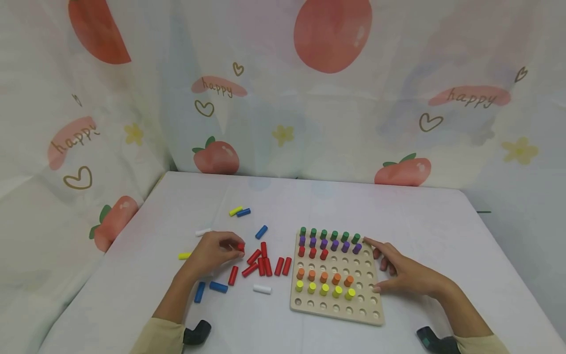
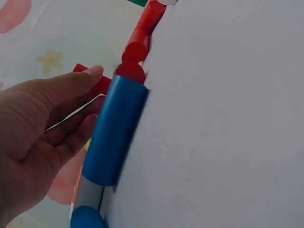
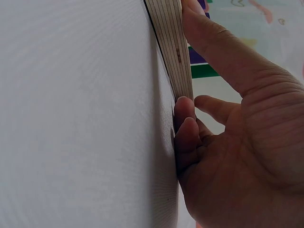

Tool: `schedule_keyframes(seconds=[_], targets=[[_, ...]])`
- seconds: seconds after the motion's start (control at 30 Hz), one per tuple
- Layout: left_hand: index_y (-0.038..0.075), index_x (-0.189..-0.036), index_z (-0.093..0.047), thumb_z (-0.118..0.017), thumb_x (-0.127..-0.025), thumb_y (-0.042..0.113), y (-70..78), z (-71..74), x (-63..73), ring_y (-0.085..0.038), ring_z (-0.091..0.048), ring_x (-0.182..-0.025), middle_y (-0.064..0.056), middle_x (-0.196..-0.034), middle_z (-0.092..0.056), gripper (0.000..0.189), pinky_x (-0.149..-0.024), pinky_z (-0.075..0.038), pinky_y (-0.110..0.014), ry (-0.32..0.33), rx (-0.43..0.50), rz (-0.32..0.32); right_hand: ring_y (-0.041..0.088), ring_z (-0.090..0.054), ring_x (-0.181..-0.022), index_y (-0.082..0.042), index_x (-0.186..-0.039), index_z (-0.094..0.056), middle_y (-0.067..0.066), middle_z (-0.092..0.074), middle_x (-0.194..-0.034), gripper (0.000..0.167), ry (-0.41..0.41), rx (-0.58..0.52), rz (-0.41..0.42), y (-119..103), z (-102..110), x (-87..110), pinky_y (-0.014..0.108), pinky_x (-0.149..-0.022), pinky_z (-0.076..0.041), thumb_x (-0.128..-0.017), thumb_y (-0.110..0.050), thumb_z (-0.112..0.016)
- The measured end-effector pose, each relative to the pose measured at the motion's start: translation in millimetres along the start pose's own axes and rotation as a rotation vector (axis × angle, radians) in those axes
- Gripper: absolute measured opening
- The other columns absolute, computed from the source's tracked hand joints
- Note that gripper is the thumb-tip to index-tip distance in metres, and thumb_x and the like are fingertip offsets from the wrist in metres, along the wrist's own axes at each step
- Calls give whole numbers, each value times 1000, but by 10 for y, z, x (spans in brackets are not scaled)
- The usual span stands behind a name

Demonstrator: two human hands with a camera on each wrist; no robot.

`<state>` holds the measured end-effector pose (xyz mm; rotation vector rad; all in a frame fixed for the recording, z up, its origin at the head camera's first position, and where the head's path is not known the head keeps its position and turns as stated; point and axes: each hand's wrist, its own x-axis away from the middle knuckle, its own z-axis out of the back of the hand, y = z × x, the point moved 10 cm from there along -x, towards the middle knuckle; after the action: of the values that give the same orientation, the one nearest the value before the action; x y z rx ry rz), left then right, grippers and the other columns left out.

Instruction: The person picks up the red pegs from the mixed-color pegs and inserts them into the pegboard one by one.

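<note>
In the head view my left hand (image 1: 213, 251) pinches a red peg (image 1: 241, 247) between thumb and fingertips, above loose red pegs (image 1: 261, 267). The left wrist view shows that held peg (image 2: 103, 86) beyond a blue peg (image 2: 114, 130) lying on the table. A wooden pegboard (image 1: 368, 317) lies to the right. It bears rows of green (image 1: 334, 236), purple (image 1: 334, 245), orange (image 1: 324, 278) and yellow pegs (image 1: 325, 290), plus three red pegs (image 1: 312, 252). My right hand (image 1: 404, 273) rests against the board's right edge, thumb and index finger spread apart along it.
Blue pegs (image 1: 218, 287), white pegs (image 1: 262, 289) and yellow pegs (image 1: 236, 211) lie scattered around the left hand. A printed cloth (image 1: 331, 113) hangs behind the white table (image 1: 424, 216).
</note>
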<state>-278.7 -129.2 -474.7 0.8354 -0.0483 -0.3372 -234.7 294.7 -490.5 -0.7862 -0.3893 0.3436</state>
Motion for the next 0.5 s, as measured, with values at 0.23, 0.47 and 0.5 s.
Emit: schedule_keyframes(seconds=[0.23, 0.47, 0.5], targets=[[19, -110, -78, -85, -89, 17, 154, -2, -98, -10, -66, -95, 16, -97, -70, 23, -84, -57, -31, -8, 12, -43, 22, -44, -97, -17, -162, -28, 9, -38, -121, 105, 0, 2, 0, -13, 11, 20, 28, -74, -43, -79, -35, -91], [13, -112, -77, -84, -89, 13, 378, -50, -210, -11, -69, -94, 13, -97, -71, 24, -84, -58, -32, -5, 33, -120, 22, -44, -98, -15, -163, -26, 9, -37, -122, 106, -7, -4, 9, -28, 2, 37, 27, -76, -43, -80, -34, -91], [12, -112, -76, -84, -89, 12, 411, -56, -224, -12, -69, -94, 12, -98, -71, 25, -83, -59, -32, -2, 35, -130, 22, -44, -98, -14, -163, -26, 10, -37, -122, 106, -9, -6, 11, -29, -4, 37, 27, -76, -43, -80, -34, -90]])
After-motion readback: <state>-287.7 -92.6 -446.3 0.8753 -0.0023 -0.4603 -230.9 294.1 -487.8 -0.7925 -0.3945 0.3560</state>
